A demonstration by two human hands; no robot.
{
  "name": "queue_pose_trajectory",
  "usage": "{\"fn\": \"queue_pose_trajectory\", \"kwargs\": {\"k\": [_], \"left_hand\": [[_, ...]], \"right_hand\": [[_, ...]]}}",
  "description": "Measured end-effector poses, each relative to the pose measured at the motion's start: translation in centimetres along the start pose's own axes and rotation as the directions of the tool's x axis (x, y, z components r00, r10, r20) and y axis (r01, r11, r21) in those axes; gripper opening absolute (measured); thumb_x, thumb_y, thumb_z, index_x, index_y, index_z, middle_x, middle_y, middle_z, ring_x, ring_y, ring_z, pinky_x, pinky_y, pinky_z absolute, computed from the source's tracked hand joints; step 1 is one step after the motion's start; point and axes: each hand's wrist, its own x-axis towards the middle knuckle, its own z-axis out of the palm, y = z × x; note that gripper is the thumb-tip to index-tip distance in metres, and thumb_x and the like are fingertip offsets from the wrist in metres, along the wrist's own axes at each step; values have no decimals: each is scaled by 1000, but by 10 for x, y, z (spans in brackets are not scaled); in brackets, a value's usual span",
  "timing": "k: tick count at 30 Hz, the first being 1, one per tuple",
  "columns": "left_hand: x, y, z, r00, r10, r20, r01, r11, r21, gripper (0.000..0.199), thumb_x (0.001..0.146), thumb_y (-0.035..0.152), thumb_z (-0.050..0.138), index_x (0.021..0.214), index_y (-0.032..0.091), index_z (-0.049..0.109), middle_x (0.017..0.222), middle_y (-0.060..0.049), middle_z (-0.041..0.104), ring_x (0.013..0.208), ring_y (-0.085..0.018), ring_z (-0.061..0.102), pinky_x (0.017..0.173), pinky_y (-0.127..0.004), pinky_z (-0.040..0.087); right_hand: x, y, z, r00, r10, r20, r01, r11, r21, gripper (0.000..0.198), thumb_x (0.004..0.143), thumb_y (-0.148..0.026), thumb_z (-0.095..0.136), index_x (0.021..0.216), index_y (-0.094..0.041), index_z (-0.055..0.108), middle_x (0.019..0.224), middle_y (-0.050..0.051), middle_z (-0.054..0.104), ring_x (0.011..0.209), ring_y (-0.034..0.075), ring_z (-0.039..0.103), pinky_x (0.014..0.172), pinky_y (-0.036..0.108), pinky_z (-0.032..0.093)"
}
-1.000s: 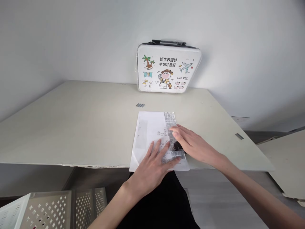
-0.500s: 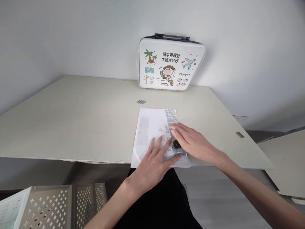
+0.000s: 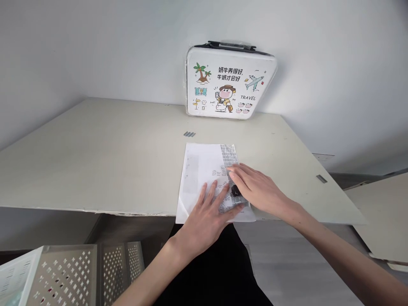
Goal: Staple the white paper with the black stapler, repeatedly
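With the paper taken as the clock's centre and twelve pointing away from the person, black clothing (image 3: 210,272) is seen nearest, at six. Perforated baskets (image 3: 66,270) are placed low at eight. The left hand (image 3: 207,216) is brought in from seven, palm down and opened flat, its fingers spread towards one and its thumb stretched towards two; the sheet of paper (image 3: 207,155) is pressed by it against the table (image 3: 95,157) at the near edge. The right forearm is angled in from four, and the right hand (image 3: 256,187) is arched, fingertips aimed at ten, over a small black object (image 3: 236,191) on the paper's right side; whether this is gripped cannot be told. One grey strip (image 3: 321,179) is set at three, several grey pieces (image 3: 189,134) at eleven. Farthest, a white case (image 3: 231,80) is stood near the wall (image 3: 95,51) just past twelve.
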Motion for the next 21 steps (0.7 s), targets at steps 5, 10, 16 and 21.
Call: {"fn": "queue_pose_trajectory", "kwargs": {"k": [5, 10, 16, 21], "left_hand": [[0, 1, 0, 1000, 10, -9, -10, 1000, 1, 66, 102, 8, 57, 159, 37, 40, 176, -5, 8, 159, -40, 5, 126, -70, 20], [2, 1, -1, 1000, 3, 9, -3, 1000, 12, 66, 102, 9, 57, 159, 37, 39, 176, -6, 9, 159, -39, 4, 126, -70, 20], [1, 1, 0, 1000, 3, -14, -3, 1000, -10, 68, 102, 9, 57, 160, 38, 38, 176, -4, 8, 159, -39, 3, 127, -68, 19], [1, 1, -2, 1000, 1, -4, -1, 1000, -3, 67, 103, 13, 59, 160, 39, 37, 176, -4, 12, 160, -38, 4, 127, -68, 19]], "right_hand": [[0, 1, 3, 1000, -14, -4, 14, 999, -47, 47, 109, -38, 20, 133, -29, 59, 134, 6, 67, 132, 24, 57, 107, 44, 46], [3, 9, 11, 998, -60, -22, 57, 990, -132, 49, 109, -35, 19, 138, -27, 57, 137, 7, 66, 133, 25, 57, 106, 47, 48], [6, 19, 20, 992, -120, -40, 107, 967, -230, 51, 109, -34, 21, 145, -26, 55, 148, 8, 61, 144, 27, 49, 111, 50, 46], [6, 17, 25, 990, -123, -69, 99, 952, -290, 52, 109, -34, 20, 150, -26, 52, 151, 10, 58, 144, 28, 49, 113, 52, 43]]}}
